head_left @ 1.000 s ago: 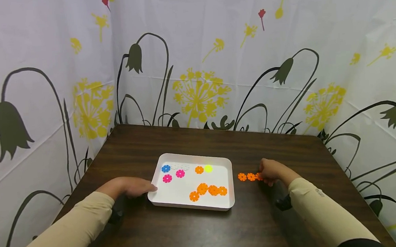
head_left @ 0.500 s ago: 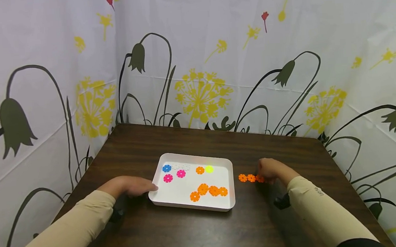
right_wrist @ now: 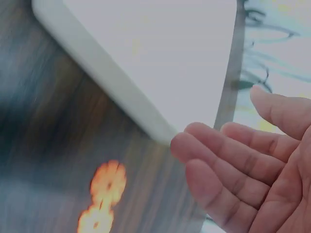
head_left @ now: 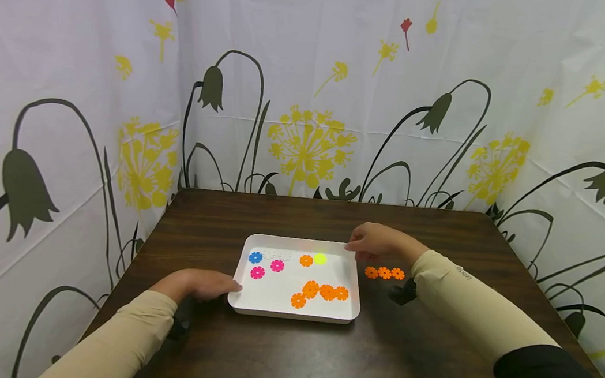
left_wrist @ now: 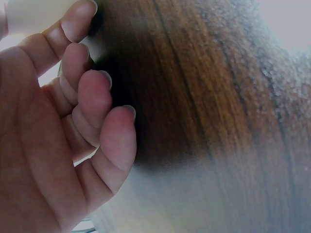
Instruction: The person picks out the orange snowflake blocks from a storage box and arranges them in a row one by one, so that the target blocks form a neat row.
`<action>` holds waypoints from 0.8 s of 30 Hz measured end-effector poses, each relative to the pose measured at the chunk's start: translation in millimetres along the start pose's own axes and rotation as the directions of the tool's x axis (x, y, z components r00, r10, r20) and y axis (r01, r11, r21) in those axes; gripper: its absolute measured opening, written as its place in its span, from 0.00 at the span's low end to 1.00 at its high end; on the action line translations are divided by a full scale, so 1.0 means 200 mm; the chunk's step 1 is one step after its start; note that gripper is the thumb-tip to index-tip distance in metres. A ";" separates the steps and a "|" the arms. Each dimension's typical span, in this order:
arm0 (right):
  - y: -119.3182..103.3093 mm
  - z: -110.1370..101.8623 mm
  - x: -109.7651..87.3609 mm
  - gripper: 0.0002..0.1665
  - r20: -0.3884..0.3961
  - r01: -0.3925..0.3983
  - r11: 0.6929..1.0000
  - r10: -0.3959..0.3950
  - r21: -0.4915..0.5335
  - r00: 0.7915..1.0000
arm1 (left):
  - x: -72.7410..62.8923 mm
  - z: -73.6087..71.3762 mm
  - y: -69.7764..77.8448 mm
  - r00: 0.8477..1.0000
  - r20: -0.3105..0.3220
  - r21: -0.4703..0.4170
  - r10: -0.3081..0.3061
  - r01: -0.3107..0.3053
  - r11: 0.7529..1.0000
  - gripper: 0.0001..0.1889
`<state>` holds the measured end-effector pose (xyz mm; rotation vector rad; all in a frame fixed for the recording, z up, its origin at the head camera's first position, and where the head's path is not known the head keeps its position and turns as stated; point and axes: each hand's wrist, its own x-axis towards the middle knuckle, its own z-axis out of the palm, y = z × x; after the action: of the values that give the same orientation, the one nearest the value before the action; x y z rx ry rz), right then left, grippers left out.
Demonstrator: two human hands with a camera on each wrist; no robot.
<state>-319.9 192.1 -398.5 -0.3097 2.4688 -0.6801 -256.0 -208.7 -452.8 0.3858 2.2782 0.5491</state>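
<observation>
A white tray (head_left: 272, 281) lies on the table with flower-shaped notched discs in it: one blue disc (head_left: 255, 258), two pink, several orange (head_left: 298, 300), a yellow-green one (head_left: 319, 259) and some whitish ones. My left hand (head_left: 209, 284) holds the tray's left side, thumb over the rim; in the left wrist view its fingers (left_wrist: 116, 138) curl. At the tray's far right corner is my right hand (head_left: 378, 243), fingertips right at the rim; the right wrist view shows them loosely extended, thumb apart. Beside the tray lies a row of three orange discs (head_left: 384, 273).
The dark wooden table (head_left: 313, 356) reaches back to a white curtain (head_left: 294, 51) printed with flowers, which also hangs along both sides.
My right hand has left the orange disc row and moved left to the tray's far right corner, uncovering the row's third disc. My left hand stays at the tray.
</observation>
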 end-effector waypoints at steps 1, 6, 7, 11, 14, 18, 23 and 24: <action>-0.03 0.01 0.00 0.18 0.019 0.014 1.000 -0.014 0.004 1.000 | 0.00 0.00 0.00 1.000 0.001 0.001 0.005 -0.005 1.000 0.28; -0.15 0.11 0.02 0.13 0.112 0.032 0.999 -0.034 0.015 0.993 | 0.00 0.00 -0.01 1.000 -0.001 0.000 0.012 -0.012 1.000 0.28; -0.16 0.13 0.02 0.12 0.124 0.034 0.999 -0.033 -0.001 0.992 | 0.00 0.00 0.00 1.000 -0.003 0.002 0.015 -0.015 1.000 0.28; -0.18 0.22 0.06 0.13 0.142 0.026 0.994 -0.010 -0.108 0.990 | -0.01 -0.01 0.00 1.000 -0.012 0.013 0.017 -0.017 1.000 0.27; -0.18 0.28 0.07 0.14 0.147 0.016 0.981 0.013 -0.191 0.989 | -0.01 -0.01 0.00 1.000 -0.015 0.019 0.015 -0.015 1.000 0.26; -0.20 0.35 0.06 0.15 0.119 0.034 0.947 0.004 -0.319 0.993 | 0.00 0.00 0.00 1.000 -0.013 0.020 0.012 -0.012 1.000 0.26; -0.20 0.43 0.06 0.16 0.062 0.073 0.870 -0.049 -0.487 0.997 | 0.00 0.00 -0.01 1.000 -0.016 0.019 0.008 -0.008 1.000 0.25; -0.20 0.44 0.06 0.17 0.055 0.074 0.866 -0.054 -0.495 0.997 | 0.00 0.00 -0.01 1.000 -0.017 0.019 0.009 -0.008 1.000 0.25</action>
<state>-277.3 118.6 -445.5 -0.5942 2.5725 -0.0416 -256.3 -210.3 -455.1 0.4019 2.3006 0.5371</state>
